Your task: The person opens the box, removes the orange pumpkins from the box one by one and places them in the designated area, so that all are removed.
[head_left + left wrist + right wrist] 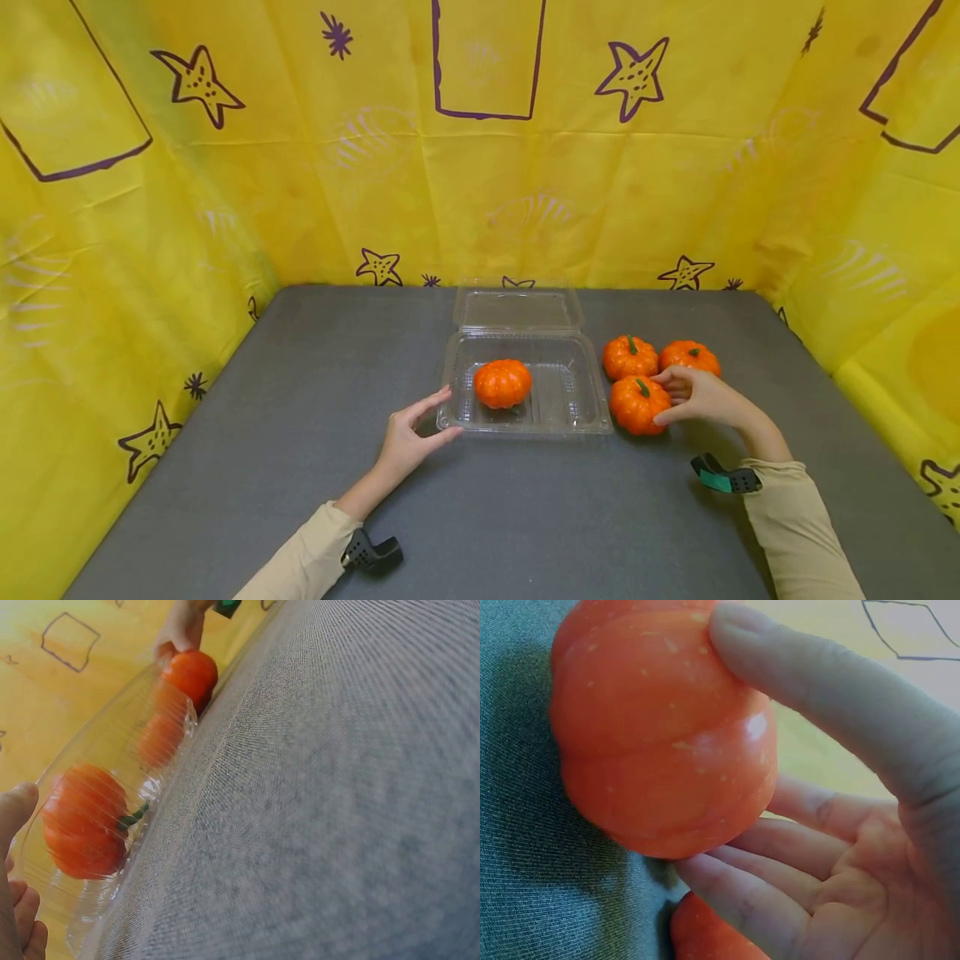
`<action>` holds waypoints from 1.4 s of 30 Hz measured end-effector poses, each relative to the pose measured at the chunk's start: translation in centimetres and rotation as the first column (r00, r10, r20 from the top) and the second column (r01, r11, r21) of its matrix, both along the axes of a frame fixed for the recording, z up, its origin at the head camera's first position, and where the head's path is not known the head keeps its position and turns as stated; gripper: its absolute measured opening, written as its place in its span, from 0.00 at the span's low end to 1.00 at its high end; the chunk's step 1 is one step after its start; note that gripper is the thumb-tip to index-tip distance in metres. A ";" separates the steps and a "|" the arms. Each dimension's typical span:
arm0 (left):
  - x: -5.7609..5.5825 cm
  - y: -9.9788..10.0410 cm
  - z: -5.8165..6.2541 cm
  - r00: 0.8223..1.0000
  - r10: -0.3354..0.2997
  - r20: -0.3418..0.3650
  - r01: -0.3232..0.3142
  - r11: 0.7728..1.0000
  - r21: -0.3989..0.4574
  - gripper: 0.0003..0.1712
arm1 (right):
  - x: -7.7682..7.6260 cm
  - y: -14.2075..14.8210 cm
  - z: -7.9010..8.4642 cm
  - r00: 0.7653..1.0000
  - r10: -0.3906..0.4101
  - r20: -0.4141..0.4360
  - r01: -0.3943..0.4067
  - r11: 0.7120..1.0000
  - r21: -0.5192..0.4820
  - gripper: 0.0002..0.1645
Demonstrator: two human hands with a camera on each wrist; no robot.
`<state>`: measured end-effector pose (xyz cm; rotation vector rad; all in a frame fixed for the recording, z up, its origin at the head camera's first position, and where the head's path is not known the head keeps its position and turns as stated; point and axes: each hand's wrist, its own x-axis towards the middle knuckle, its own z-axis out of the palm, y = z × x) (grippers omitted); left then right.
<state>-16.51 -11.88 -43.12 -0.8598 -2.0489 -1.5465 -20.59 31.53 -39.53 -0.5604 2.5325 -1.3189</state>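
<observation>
A clear plastic clamshell container lies with its lid folded back, and one small orange pumpkin sits on its side in the left part. My left hand is at the container's left edge, thumb and fingers spread, fingertips right at the rim near the front left corner. To the right of the container, my right hand grips another small pumpkin, the front one of a group of three. In the right wrist view the thumb presses on this pumpkin while the fingers reach round its other side.
Behind the gripped pumpkin are two more pumpkins, one on the left and one on the right. The open lid extends toward the back of the grey table. A yellow patterned cloth hangs around the back and sides.
</observation>
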 end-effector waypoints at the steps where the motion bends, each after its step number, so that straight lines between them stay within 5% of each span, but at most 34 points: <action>1: 0.0 0.0 0.0 1.000 0.000 -0.001 0.000 1.000 0.001 0.28 | 0.0 0.0 -0.1 1.000 -0.003 -0.003 0.003 1.000 0.008 0.32; 21: 0.1 0.0 0.0 1.000 0.024 0.018 -0.024 1.000 0.001 0.28 | 0.2 -0.2 0.0 0.998 0.058 -0.009 -0.058 0.998 0.028 0.33; 30: 0.1 0.0 0.1 1.000 0.023 0.021 -0.023 1.000 0.002 0.28 | 0.6 -0.4 1.0 1.000 0.029 -0.002 -0.029 0.994 0.108 0.41; 36: 0.2 0.0 0.1 0.999 0.032 0.027 -0.032 0.999 -0.004 0.28 | 0.8 -0.2 1.5 0.996 -0.021 -0.085 0.034 0.986 0.164 0.44; 42: 0.1 0.0 0.1 0.998 0.036 0.043 -0.036 0.999 0.002 0.27 | 0.9 -0.9 2.5 0.950 -0.078 -0.304 0.144 0.969 0.202 0.41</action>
